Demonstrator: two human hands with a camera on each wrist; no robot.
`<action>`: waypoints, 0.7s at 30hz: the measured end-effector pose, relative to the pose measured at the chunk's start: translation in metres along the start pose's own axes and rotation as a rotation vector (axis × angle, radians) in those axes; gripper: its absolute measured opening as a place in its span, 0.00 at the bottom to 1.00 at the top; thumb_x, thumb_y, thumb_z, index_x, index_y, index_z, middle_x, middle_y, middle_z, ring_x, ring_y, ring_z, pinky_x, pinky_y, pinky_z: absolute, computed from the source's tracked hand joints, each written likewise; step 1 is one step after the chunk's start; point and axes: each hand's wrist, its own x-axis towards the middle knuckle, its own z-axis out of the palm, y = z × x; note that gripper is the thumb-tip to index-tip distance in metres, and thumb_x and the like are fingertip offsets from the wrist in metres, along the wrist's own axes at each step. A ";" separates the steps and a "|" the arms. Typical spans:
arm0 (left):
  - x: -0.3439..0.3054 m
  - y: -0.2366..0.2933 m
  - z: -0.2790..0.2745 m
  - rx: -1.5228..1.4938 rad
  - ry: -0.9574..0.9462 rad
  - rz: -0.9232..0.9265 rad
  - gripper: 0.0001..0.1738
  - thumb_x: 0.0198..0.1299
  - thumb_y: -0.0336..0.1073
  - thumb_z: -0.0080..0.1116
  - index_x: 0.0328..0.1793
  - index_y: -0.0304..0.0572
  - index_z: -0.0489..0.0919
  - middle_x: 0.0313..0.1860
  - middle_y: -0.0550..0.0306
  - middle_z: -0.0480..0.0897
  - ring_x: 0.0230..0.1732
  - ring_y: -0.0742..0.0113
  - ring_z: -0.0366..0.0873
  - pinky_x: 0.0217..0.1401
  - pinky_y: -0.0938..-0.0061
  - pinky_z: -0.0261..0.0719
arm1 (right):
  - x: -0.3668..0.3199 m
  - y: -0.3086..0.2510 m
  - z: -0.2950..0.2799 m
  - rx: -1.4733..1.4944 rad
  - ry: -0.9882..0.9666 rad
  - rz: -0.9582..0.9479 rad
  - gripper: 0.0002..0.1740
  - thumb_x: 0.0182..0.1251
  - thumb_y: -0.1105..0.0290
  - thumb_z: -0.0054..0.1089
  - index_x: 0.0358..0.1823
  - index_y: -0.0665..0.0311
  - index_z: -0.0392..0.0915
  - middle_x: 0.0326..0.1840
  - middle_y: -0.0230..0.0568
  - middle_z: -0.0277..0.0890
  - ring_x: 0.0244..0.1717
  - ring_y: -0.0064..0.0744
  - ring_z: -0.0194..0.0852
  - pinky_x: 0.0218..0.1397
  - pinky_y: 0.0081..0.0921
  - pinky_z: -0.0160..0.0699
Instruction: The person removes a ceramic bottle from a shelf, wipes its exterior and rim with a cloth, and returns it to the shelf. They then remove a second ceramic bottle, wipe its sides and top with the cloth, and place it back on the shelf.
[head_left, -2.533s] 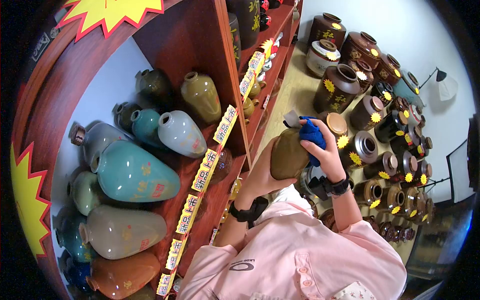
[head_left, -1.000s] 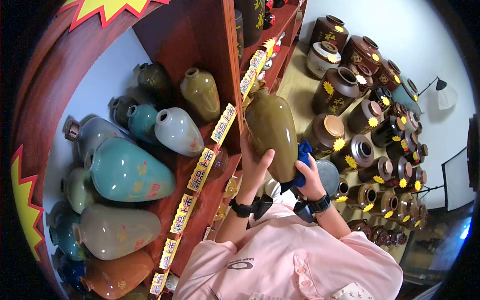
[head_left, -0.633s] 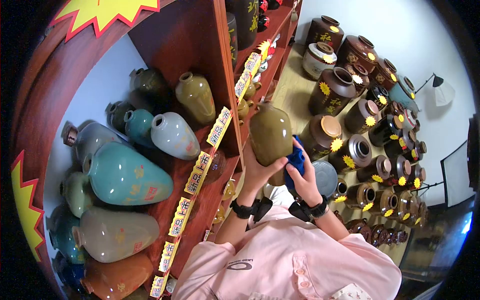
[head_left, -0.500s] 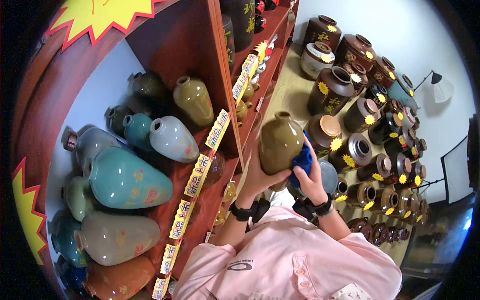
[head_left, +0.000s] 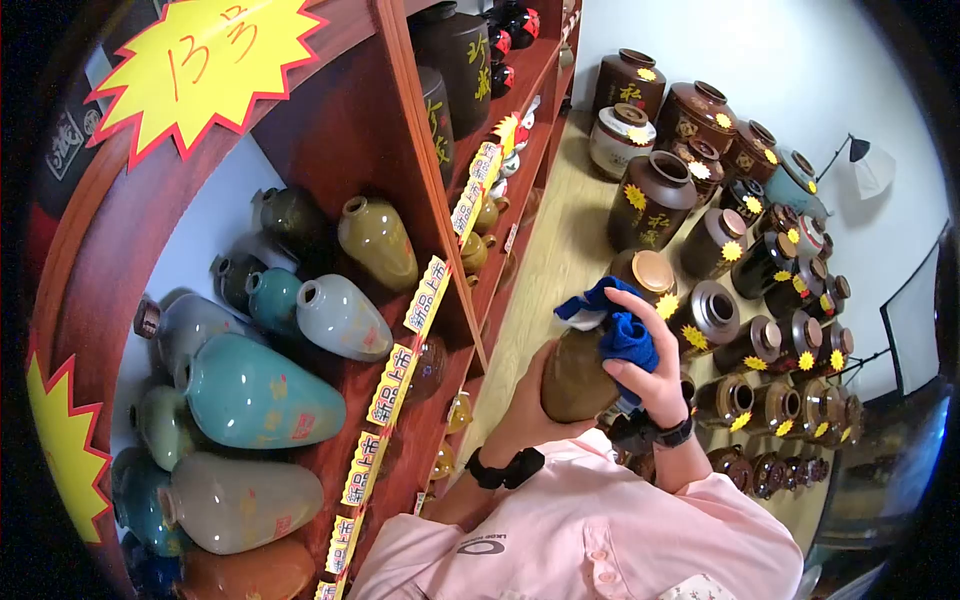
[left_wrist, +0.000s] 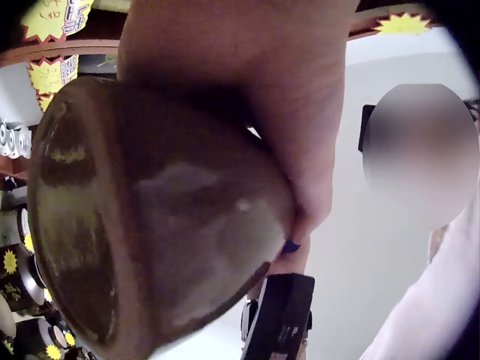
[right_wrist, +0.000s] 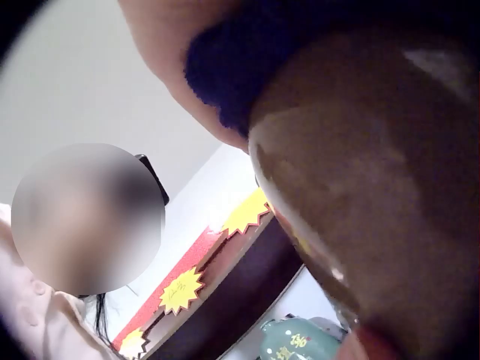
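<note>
In the head view an olive-brown vase (head_left: 576,382) is held in front of the chest, its base end toward the body. The left hand (head_left: 530,410) grips it from the left side. The right hand (head_left: 655,375) pinches a bunched blue cloth (head_left: 628,338) against the vase's far right side, part of the cloth hanging over the top. The left wrist view shows the ringed base of the vase (left_wrist: 187,217) beneath the left hand (left_wrist: 240,67). In the right wrist view the blue cloth (right_wrist: 232,67) lies between the right hand (right_wrist: 176,45) and the glossy vase (right_wrist: 360,187).
On the left, a red-brown shelf (head_left: 340,100) holds several vases, among them a large teal one (head_left: 265,390) and a pale one (head_left: 345,318). Rows of dark jars (head_left: 655,200) stand on the floor at the right. A lamp (head_left: 870,165) is at the far right.
The vase has turned from mouth-up to base toward the body. The right hand and cloth have moved up from its lower side to the far end. The head view has shifted.
</note>
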 end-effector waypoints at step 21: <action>0.011 -0.019 -0.016 -0.761 0.438 -0.133 0.56 0.44 0.49 0.70 0.72 0.42 0.45 0.63 0.54 0.62 0.61 0.63 0.63 0.62 0.68 0.65 | -0.042 0.083 0.025 0.595 0.033 0.532 0.36 0.55 0.72 0.63 0.65 0.65 0.57 0.55 0.32 0.67 0.54 0.22 0.66 0.58 0.21 0.66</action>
